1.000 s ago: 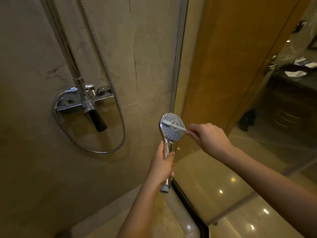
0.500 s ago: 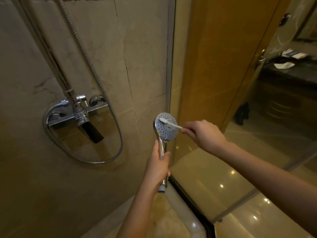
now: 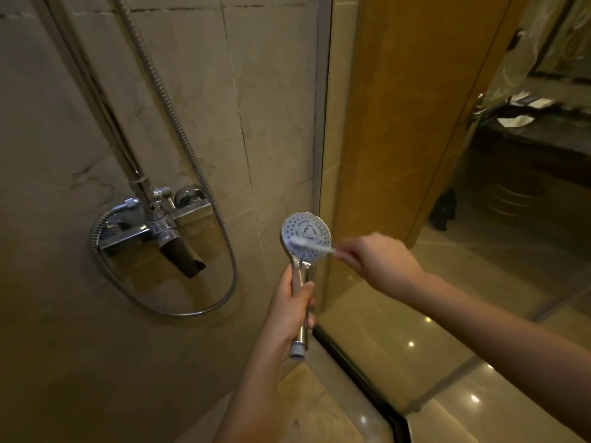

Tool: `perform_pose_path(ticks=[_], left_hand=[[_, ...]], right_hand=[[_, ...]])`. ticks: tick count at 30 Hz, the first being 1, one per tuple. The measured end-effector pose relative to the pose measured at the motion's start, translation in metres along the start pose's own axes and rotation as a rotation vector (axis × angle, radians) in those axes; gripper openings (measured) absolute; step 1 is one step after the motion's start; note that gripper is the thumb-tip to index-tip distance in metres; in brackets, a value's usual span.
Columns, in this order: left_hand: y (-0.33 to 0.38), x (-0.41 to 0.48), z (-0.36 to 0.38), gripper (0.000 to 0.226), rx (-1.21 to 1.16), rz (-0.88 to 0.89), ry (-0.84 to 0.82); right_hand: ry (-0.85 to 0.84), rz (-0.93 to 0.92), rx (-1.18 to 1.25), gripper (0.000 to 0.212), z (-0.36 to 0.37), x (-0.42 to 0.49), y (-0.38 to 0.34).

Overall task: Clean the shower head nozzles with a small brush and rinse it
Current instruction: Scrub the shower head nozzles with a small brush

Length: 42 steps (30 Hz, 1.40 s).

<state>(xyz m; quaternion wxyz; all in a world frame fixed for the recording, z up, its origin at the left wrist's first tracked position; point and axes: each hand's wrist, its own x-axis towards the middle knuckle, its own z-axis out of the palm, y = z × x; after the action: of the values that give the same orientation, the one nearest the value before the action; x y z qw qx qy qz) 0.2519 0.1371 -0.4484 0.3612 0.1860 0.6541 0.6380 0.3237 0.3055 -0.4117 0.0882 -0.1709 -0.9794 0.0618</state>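
Left hand (image 3: pixel 289 310) wrapped around chrome handle of shower head (image 3: pixel 306 235), held upright just left of glass panel (image 3: pixel 399 219), nozzle face toward camera. Right hand (image 3: pixel 377 260) pinching small white brush (image 3: pixel 311 246); bristle end laid across lower nozzle face, blurred. Mixer tap (image 3: pixel 160 225) on tiled wall, far left.

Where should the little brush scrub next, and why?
Probably upward. The white brush in the right hand lies across the lower part of the shower head face, which the left hand holds by the handle. The upper nozzle rows sit uncovered above it, so sweeping there seems sensible.
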Motion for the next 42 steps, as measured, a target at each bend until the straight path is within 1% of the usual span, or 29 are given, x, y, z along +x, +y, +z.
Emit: perform_pose_path(ticks=[1, 2, 5, 9, 12, 13, 16, 17, 20, 24, 25, 27, 28, 32, 35, 36, 39, 42], left_hand=[[0.002, 0.000, -0.004, 0.028, -0.015, -0.006, 0.005], [0.004, 0.001, -0.007, 0.026, -0.025, -0.009, 0.002], [0.012, 0.003, -0.011, 0.024, -0.068, -0.024, -0.027], [0.014, 0.000, -0.017, 0.023, -0.105, -0.040, -0.022], [0.010, -0.002, -0.015, 0.025, -0.114, -0.052, -0.041], [0.010, -0.003, -0.013, 0.025, -0.118, -0.057, -0.039], [0.008, -0.005, -0.014, 0.024, -0.095, -0.052, -0.029], [0.007, -0.005, -0.014, 0.025, -0.080, -0.044, -0.029], [0.010, -0.005, -0.010, 0.027, -0.057, -0.017, -0.022], [0.014, -0.006, -0.009, 0.029, -0.058, 0.008, 0.003], [0.013, -0.006, -0.008, 0.030, -0.054, 0.013, 0.001], [0.012, -0.007, -0.004, 0.033, -0.040, 0.033, -0.012], [0.012, -0.008, -0.003, 0.036, -0.034, 0.047, -0.015], [0.010, -0.011, -0.006, 0.040, -0.008, 0.075, 0.018], [0.011, -0.010, -0.002, 0.040, -0.018, 0.076, 0.000], [0.013, -0.011, -0.001, 0.039, -0.035, 0.077, -0.006], [0.016, -0.010, -0.002, 0.035, -0.065, 0.070, -0.005], [0.015, -0.010, 0.001, 0.036, -0.063, 0.077, -0.018]], right_hand=[[-0.023, -0.050, -0.029, 0.026, 0.001, -0.004, -0.007], [-0.015, -0.061, -0.049, 0.026, 0.002, -0.006, -0.010], [0.054, 0.026, -0.015, 0.026, -0.001, 0.000, -0.008], [0.047, -0.040, -0.022, 0.025, 0.009, -0.005, -0.020], [0.080, 0.086, 0.031, 0.026, 0.002, 0.003, -0.009], [0.074, 0.100, 0.044, 0.026, 0.001, 0.004, -0.008], [-0.021, 0.010, -0.024, 0.026, 0.003, 0.000, -0.015], [-0.014, 0.020, -0.033, 0.026, 0.001, 0.001, -0.015], [0.064, 0.126, 0.037, 0.021, -0.008, 0.009, -0.002], [-0.004, 0.022, -0.019, 0.025, -0.003, 0.003, -0.013], [0.010, 0.066, -0.009, 0.024, -0.006, 0.005, -0.010], [0.061, 0.204, 0.090, 0.022, -0.013, 0.010, 0.001], [0.070, 0.234, 0.138, 0.021, -0.014, 0.011, 0.005], [-0.046, 0.138, 0.167, 0.018, -0.007, -0.001, -0.001], [0.044, 0.221, 0.242, 0.019, -0.012, 0.002, 0.007], [0.065, 0.221, 0.267, 0.019, -0.010, 0.002, 0.006], [0.016, 0.151, 0.264, 0.017, -0.003, -0.002, -0.006], [0.093, 0.259, 0.315, 0.019, -0.010, 0.006, 0.002]])
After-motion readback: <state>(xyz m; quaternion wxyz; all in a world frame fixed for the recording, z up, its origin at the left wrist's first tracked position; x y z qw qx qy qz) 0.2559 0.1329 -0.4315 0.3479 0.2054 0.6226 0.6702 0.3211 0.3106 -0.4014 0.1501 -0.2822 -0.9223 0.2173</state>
